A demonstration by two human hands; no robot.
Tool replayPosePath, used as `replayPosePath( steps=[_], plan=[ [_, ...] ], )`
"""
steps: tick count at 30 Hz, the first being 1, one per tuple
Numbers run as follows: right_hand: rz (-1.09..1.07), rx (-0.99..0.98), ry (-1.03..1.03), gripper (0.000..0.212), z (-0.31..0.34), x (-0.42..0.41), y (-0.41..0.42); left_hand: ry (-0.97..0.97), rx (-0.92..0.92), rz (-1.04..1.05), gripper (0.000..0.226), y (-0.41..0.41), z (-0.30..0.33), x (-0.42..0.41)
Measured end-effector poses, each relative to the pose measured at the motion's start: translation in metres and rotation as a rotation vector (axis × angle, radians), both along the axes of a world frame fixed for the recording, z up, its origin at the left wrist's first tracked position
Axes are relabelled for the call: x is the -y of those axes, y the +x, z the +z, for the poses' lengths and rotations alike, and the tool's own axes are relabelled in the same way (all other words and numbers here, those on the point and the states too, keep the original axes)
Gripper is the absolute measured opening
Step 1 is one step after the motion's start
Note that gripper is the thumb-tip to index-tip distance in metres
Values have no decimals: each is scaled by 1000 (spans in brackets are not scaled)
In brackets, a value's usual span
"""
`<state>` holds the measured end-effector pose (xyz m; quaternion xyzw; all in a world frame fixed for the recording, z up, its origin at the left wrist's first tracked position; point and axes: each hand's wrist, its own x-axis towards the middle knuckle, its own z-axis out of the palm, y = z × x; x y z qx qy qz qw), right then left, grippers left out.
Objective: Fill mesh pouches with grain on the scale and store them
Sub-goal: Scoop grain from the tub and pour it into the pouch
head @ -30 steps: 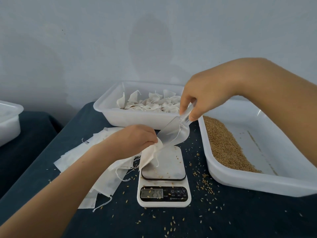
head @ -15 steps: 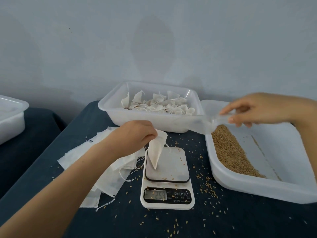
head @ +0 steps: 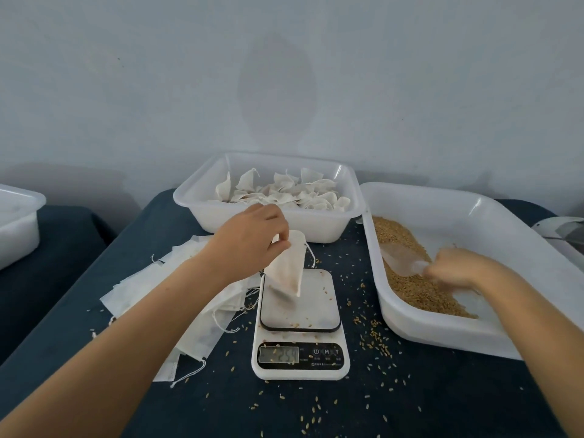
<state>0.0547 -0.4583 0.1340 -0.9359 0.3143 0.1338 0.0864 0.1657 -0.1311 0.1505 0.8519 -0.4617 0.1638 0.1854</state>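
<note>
My left hand pinches the top of a white mesh pouch, which hangs with its bottom corner on the platform of the white kitchen scale. The display reads about 25.9. My right hand, blurred, grips the handle of a clear plastic scoop lying in the brown grain inside the large white tray on the right.
A white tub of filled pouches stands behind the scale. Flat empty pouches are piled left of the scale. Loose grains dot the dark cloth. Another white tub sits at far left. A metal object lies at far right.
My right hand carried the scoop from above the pouch over to the right and down into the grain tray. My left hand kept holding the pouch on the scale.
</note>
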Motion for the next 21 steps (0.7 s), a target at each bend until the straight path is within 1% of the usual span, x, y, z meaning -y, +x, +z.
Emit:
replayPosePath(
  steps=[4,6,7,9,11,12,15,18,19,21],
  plan=[
    [37,-152,21,47,-5,-6,-1,43,-36,-12,16,2,4,0],
    [72,-193,-40,49,-2,-8,-2,39,-65,-24,19,4,6,0],
    [90,-161,-93,45,2,-10,-2,30,-89,-32,19,4,6,0],
    [111,16,-122,28,12,-14,-1,12,-131,-53,18,5,5,0],
    [135,218,-34,11,24,-26,-1,8,-150,-71,18,5,3,2],
    [159,284,1,9,30,-35,-1,8,-168,-78,19,5,2,4],
    [222,397,66,9,40,-59,1,-25,-248,-90,17,5,-4,11],
    [245,435,111,21,42,-75,0,-173,-346,-106,12,3,-9,15],
    [252,447,119,24,41,-78,-1,-185,-359,-117,11,2,-11,16],
    [269,477,149,25,38,-82,-2,-119,-346,-140,12,1,-16,18]
  ],
)
